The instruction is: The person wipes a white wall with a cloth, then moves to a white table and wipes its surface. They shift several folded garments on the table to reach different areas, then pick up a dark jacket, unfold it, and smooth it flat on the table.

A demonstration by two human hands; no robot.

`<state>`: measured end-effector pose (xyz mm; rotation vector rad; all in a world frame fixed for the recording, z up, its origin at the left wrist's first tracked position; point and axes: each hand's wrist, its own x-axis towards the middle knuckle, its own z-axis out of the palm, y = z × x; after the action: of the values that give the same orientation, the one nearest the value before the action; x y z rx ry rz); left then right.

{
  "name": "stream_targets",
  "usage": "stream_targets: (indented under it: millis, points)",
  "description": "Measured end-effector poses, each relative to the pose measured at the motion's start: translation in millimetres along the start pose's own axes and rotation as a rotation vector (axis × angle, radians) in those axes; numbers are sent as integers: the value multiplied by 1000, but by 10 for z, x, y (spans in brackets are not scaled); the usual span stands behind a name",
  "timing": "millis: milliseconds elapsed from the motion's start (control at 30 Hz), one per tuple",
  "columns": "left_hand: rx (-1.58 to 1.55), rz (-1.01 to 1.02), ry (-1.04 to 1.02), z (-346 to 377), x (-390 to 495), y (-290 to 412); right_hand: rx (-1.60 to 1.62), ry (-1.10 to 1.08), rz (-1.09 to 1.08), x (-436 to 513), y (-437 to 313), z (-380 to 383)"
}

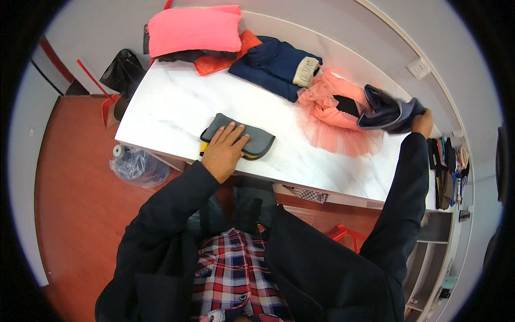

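Note:
My left hand [227, 151] lies flat, fingers spread a little, on a folded grey cloth [257, 139] with dark edging; yellow shows beneath it. At the right, my right hand [422, 122] grips a bunched dark blue-grey cloth [402, 116] with a pale trim. That cloth overlaps the right side of a peach tulle garment [336, 116], which has a black patch. Left of the tulle lies a folded navy garment [269, 66] with a cream lettered patch.
The white marble-patterned table [173, 104] also bears a folded pink cloth [195, 30] and an orange-red item [213, 64]. Clothes-like items [446, 161] are packed at the far right. A plastic-wrapped water bottle [141, 167], a red dustpan [108, 110] and a black bag [124, 72] are at the left.

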<state>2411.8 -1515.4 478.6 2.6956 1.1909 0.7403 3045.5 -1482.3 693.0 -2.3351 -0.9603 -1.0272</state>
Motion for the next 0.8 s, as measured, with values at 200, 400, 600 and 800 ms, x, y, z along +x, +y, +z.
stream_targets:
  millis: [200, 400, 600, 800]
  points:
    - [42, -28, 91, -180, 95, -179, -235, 34, -168, 533, 551, -586]
    - [-77, -96, 203, -385, 110, -300, -345, 457, -112, 1380, 1371, -1232]
    - [-72, -45, 163, -208, 13, -225, -52, -293, -519, -449, 447, 333]
    - [13, -12, 84, -70, -79, -81, 308, -186, -929, -1240, -1342, -36]
